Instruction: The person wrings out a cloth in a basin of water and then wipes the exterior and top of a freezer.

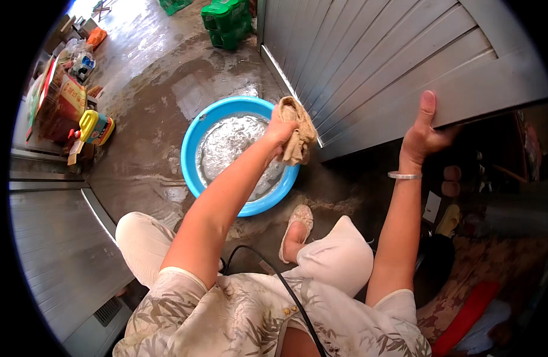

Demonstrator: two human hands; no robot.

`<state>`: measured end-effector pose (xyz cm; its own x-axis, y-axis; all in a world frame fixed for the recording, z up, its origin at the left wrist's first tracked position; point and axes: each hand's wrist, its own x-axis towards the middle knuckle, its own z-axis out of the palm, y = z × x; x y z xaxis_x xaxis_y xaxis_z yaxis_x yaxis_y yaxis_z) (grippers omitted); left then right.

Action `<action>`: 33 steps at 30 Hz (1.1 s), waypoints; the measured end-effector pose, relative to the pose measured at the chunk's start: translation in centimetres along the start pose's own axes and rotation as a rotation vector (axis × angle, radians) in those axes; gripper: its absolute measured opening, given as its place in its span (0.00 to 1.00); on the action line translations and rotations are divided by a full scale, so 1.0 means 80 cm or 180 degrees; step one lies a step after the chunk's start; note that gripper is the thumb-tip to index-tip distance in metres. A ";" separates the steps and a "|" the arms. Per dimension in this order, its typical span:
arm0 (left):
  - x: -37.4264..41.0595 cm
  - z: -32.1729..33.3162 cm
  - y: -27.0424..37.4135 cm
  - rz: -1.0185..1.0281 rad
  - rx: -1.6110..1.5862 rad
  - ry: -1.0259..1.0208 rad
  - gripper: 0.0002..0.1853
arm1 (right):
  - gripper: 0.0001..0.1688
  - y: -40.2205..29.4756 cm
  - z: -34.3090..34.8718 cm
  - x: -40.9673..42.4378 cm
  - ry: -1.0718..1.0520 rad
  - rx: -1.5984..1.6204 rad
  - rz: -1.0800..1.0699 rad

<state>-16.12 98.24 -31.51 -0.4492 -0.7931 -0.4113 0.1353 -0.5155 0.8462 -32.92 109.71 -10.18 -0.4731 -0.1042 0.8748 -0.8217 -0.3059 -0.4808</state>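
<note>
My left hand (280,131) grips a folded tan cloth (298,138) above the right rim of a blue plastic basin (189,178), close to the face of a grey metal panel door (367,76). Rippled water (231,143) with bright reflections fills the lower part of the basin, which stands on the floor. On the other side, my right hand (423,138) holds the near edge of the door. Its thumb lies on the door's face, and its fingers go behind the edge, partly hidden in shadow. A bracelet (404,176) circles that wrist.
A yellow jug (95,127) stands by cartons (62,105) along the left side. Green shrink-wrapped packs (227,22) sit beyond the door. Another grey metal panel (55,236) is at lower left. A black cable (285,285) crosses my front. The concrete floor (140,129) has wet patches.
</note>
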 end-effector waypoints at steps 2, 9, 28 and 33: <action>0.015 0.030 -0.017 0.0082 0.0088 -0.0127 0.36 | 0.29 0.008 -0.014 0.001 -0.0174 -0.0138 0.0110; 0.087 0.073 -0.101 -0.0265 0.0571 0.0333 0.28 | 0.23 -0.002 -0.008 -0.009 -0.0019 -0.0451 0.0290; -0.028 0.080 0.006 0.0253 -0.0006 -0.1293 0.28 | 0.26 0.041 -0.022 0.004 -0.0041 -0.0242 0.0257; -0.095 -0.014 0.047 -0.0651 0.0011 -0.1372 0.24 | 0.22 0.066 -0.029 0.025 -0.0126 -0.0226 0.0006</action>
<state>-11.23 102.00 -25.60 -0.7918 -0.4682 -0.3921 0.0033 -0.6453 0.7639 -38.93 110.08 -11.12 -0.4628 -0.1424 0.8750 -0.8421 -0.2379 -0.4841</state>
